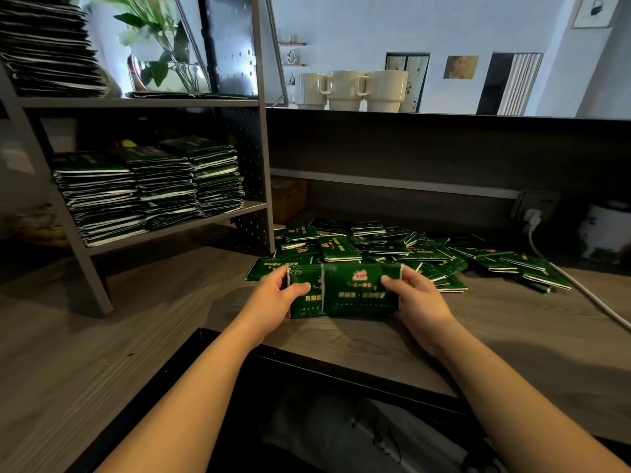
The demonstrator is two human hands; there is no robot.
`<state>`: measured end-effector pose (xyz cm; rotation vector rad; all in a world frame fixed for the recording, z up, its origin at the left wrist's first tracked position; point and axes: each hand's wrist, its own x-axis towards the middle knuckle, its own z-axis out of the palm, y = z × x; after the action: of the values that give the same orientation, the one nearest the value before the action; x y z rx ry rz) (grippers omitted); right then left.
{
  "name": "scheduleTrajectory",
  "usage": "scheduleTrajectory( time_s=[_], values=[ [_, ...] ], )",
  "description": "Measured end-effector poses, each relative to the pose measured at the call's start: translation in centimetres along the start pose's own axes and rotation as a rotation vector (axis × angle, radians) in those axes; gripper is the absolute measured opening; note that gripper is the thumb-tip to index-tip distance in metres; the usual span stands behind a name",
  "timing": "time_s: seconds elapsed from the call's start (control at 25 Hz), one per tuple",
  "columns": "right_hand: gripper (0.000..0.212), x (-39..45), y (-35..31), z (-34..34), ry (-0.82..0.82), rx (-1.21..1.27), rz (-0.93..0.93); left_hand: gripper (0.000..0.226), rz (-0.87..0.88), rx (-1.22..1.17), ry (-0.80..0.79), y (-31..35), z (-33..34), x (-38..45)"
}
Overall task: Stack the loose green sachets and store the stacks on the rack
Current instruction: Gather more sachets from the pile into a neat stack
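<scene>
both hands, left hand (pixel 278 291) and right hand (pixel 415 295), squeeze the sachet stack (pixel 355 295) near the table's (pixel 153 322) front edge; looks misaligned, so it might fan apart when lifted to the rack (pixel 263 131)

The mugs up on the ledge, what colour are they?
The three mugs are cream-white with ribbed sides, seen in the head view.

Two bare forearms enter from the bottom corners of the frame and taper toward the centre. No sleeves, watch, rings or gloves cover them. The left hand (pixel 278 295) and right hand (pixel 418 300) have short, unpainted nails.
</scene>
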<state>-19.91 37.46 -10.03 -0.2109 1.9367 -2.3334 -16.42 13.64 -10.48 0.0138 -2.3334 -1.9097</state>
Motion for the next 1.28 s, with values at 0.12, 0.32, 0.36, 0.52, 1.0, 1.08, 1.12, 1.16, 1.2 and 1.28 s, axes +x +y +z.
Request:
scheduleTrajectory(
  time_s=[0.12, 0.32, 0.36, 0.52, 1.0, 1.08, 1.12, 1.16, 1.2, 1.28],
  values=[
    [0.013, 0.5, 1.2, -0.2, 0.005, -0.529, -0.238, 0.069, -0.043, -0.021, -0.003, 0.2, 0.0, -0.1],
    [0.025, 0.9, 2.4, -0.4, 0.028, -0.59, -0.347, 0.059, -0.056, -0.072, 0.012, 0.0, 0.0, 0.1],
    [0.023, 0.9, 2.5, -0.2, 0.022, -0.588, -0.354, 0.064, -0.049, -0.065, 0.002, 0.0, 0.0, 0.1],
    [0.021, 0.7, 2.2, 0.2, -0.002, -0.564, -0.347, 0.108, 0.013, 0.095, -0.091, -0.7, 0.2, 0.3],
    [0.019, 1.7, 1.1, -1.4, 0.324, -0.803, -0.369, 0.106, -0.052, 0.116, -0.05, -2.2, -0.1, 1.5],
    [0.034, 2.7, 1.1, -2.0, 0.338, -1.043, -0.344, 0.115, -0.033, 0.121, -0.046, -2.8, -0.2, 1.9],
    [0.041, 3.3, 1.1, -2.1, 0.327, -1.144, -0.323, 0.118, -0.025, 0.126, -0.047, -2.7, -0.3, 1.8],
    [0.046, 3.8, 1.0, -2.1, 0.306, -1.226, -0.291, 0.116, -0.023, 0.121, -0.051, -2.4, -0.3, 1.6],
    [0.051, 4.2, 0.9, -2.1, 0.285, -1.288, -0.243, 0.108, -0.015, 0.114, -0.048, -1.9, -0.2, 1.3],
    [0.054, 4.9, 0.7, -2.3, 0.273, -1.367, -0.162, 0.086, -0.007, 0.111, -0.06, -1.3, -0.2, 0.9]
  ],
)
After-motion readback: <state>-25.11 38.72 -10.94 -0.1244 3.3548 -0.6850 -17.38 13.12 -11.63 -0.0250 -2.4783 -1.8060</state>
